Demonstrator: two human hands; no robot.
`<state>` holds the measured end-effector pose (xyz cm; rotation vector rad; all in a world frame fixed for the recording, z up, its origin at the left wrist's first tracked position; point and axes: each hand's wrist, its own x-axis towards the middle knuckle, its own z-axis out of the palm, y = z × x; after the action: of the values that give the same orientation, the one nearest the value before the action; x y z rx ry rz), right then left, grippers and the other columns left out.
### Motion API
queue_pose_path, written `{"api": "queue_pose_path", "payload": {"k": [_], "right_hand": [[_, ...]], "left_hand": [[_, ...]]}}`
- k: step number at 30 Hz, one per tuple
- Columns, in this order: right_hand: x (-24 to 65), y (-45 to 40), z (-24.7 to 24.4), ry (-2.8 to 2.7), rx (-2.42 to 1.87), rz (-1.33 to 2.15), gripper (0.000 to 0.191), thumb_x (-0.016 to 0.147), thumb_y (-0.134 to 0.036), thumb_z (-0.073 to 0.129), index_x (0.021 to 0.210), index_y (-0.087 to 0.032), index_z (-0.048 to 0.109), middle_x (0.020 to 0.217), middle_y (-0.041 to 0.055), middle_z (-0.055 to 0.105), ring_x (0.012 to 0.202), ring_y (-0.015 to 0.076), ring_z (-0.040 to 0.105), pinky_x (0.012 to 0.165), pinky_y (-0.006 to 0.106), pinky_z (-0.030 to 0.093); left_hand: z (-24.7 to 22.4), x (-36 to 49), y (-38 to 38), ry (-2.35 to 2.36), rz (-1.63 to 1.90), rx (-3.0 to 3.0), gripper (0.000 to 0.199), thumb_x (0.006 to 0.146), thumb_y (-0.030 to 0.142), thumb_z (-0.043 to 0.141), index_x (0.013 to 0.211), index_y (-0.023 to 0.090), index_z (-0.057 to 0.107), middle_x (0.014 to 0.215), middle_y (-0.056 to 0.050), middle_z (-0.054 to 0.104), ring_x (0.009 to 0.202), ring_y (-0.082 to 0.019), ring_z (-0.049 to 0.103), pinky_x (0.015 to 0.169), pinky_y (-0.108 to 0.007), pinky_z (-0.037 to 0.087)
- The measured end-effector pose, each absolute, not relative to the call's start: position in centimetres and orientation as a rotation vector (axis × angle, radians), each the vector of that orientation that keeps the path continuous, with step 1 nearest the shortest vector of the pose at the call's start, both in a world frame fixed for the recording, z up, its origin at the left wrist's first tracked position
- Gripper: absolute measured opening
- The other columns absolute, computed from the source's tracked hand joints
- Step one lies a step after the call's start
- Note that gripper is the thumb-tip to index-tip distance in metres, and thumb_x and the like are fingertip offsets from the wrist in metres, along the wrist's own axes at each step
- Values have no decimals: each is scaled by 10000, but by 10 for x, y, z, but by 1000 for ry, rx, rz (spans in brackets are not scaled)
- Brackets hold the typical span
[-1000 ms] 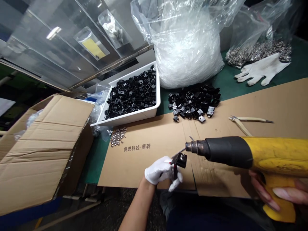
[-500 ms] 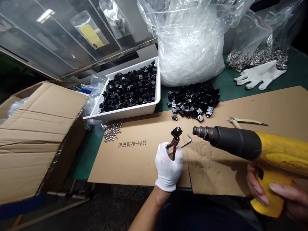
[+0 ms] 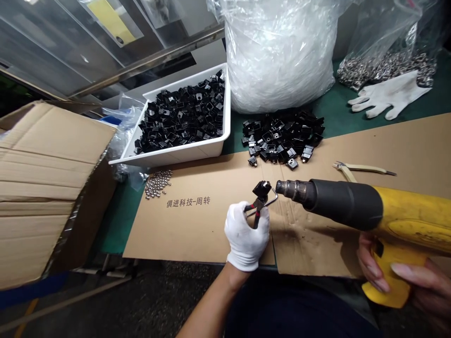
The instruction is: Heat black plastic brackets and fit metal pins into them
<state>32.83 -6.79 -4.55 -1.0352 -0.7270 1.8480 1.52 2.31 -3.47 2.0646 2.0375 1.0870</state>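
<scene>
My left hand (image 3: 247, 234), in a white glove, is closed round the handles of a pair of pliers (image 3: 258, 210). The pliers' jaws grip a small black part (image 3: 261, 189) with a metal piece at its tip. My bare right hand (image 3: 398, 274) is wrapped round the grip of a yellow and black heat gun (image 3: 352, 206). Its stepped metal nozzle points left, a short gap from the black part. A bent hex key (image 3: 272, 199) lies on the cardboard behind the pliers, partly hidden by them.
Behind are a heap of black parts (image 3: 283, 138), a white tray (image 3: 176, 157) full of more, and a big plastic bag (image 3: 278, 61). Small metal pieces (image 3: 158, 184) lie at left, near a cardboard box (image 3: 45, 188). Cutters (image 3: 366, 169) and a white glove (image 3: 389, 96) lie at right.
The black part in the pliers has turned and moved slightly right in view, so it is closer to the heat gun's nozzle. The whole view has shifted a little.
</scene>
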Motion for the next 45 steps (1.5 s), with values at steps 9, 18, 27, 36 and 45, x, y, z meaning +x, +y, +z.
{"api": "queue_pose_path", "payload": {"k": [9, 18, 27, 36, 45], "right_hand": [[314, -68, -27, -612, -1144, 1743, 354, 848, -434, 593, 1131, -225, 630, 740, 72, 600, 562, 212, 511, 527, 357, 430], [319, -67, -30, -644, -1136, 1771, 334, 838, -423, 594, 1114, -238, 629, 729, 76, 608, 540, 223, 515, 519, 377, 436], [313, -61, -22, -629, -1152, 1763, 299, 829, -428, 609, 1078, -263, 618, 715, 65, 598, 530, 215, 510, 512, 358, 442], [320, -66, -29, -601, -1130, 1806, 317, 841, -424, 582, 1125, -284, 594, 747, 69, 602, 549, 215, 507, 524, 360, 446], [315, -63, -23, -558, -1173, 1792, 314, 803, -434, 625, 1077, -281, 627, 709, 70, 590, 530, 220, 495, 498, 354, 435]], "left_hand": [[-35, 15, 22, 2024, 1057, 2071, 264, 908, 394, 659, 1036, 180, 573, 887, -55, 595, 778, -202, 603, 717, -317, 475], [-34, 16, 22, 2019, 1057, 2083, 280, 909, 415, 654, 1030, 177, 569, 885, -61, 588, 792, -210, 599, 732, -332, 480], [-35, 15, 22, 2012, 1059, 2093, 286, 907, 425, 654, 1030, 182, 566, 874, -57, 587, 763, -205, 598, 704, -325, 471], [-34, 15, 22, 1987, 1067, 2077, 304, 902, 423, 662, 1050, 174, 571, 888, -66, 594, 776, -211, 601, 714, -332, 472], [-34, 15, 22, 1980, 1077, 2049, 305, 898, 429, 663, 1051, 179, 581, 897, -68, 604, 791, -216, 617, 722, -330, 473]]}}
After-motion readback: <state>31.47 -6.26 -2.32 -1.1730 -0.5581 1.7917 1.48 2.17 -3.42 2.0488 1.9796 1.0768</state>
